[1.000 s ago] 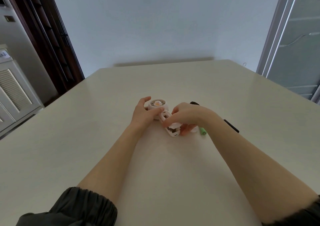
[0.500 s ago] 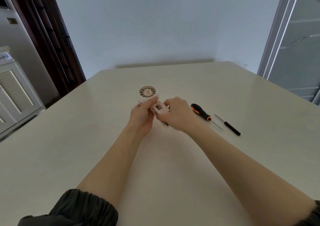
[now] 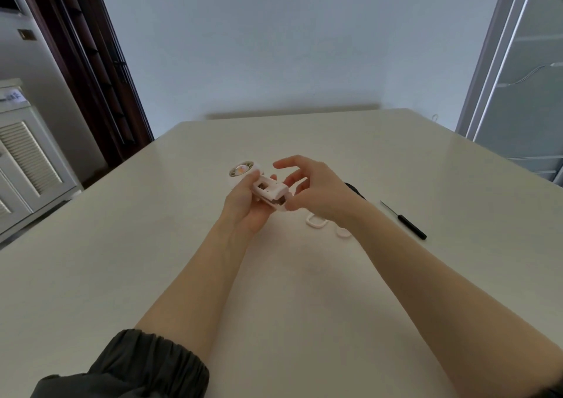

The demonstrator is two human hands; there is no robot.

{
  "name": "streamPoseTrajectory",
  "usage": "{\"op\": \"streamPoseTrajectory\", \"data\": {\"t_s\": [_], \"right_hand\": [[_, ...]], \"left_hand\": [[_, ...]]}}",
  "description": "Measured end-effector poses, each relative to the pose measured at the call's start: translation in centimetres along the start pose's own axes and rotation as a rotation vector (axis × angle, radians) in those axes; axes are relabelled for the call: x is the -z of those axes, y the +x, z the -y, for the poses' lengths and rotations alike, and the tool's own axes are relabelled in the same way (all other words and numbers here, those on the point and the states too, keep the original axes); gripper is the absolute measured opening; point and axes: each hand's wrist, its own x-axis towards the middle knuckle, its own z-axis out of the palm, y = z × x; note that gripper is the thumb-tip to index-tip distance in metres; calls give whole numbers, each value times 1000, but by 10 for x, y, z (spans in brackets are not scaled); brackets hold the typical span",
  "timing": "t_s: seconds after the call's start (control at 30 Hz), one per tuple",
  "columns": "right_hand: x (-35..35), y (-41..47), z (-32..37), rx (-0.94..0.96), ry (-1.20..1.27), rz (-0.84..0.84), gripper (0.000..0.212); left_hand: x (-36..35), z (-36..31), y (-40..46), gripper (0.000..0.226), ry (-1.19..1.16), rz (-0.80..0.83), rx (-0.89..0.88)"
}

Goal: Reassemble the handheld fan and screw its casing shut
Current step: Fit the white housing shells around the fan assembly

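The fan [image 3: 268,191] is held above the middle of the table [image 3: 152,245], well in from every edge, with bare tabletop on all sides. Its round grilled head points away; the white handle is open, showing dark parts inside. The left hand [image 3: 246,212] grips it from below. The right hand [image 3: 316,192] touches the handle's near end with the thumb, other fingers spread loosely. Two small white parts [image 3: 316,223] lie just beside the right wrist; a thin screwdriver [image 3: 405,221] lies further right.
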Motion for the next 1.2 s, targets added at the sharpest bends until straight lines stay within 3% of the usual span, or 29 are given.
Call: {"op": "streamPoseTrajectory", "data": {"t_s": [0.07,0.23,0.43,0.67,1.0,1.2], "right_hand": [[1,0,1,-29,101,-12,56],[0,2,2,-139,377,-26,37],[-6,4,5,-295,601,-91,35],[-10,5,4,-436,834,-48,36],[-17,3,7,-424,804,-66,43],[-17,4,7,-409,825,-64,28]], "left_hand": [[0,-1,-1,3,-29,25,-2],[0,-1,-2,9,-56,55,27],[-4,2,-5,14,-59,53,31],[-6,3,-7,17,-15,28,46],[-8,4,-9,20,34,44,-11],[-6,4,-7,16,27,79,-47]]}}
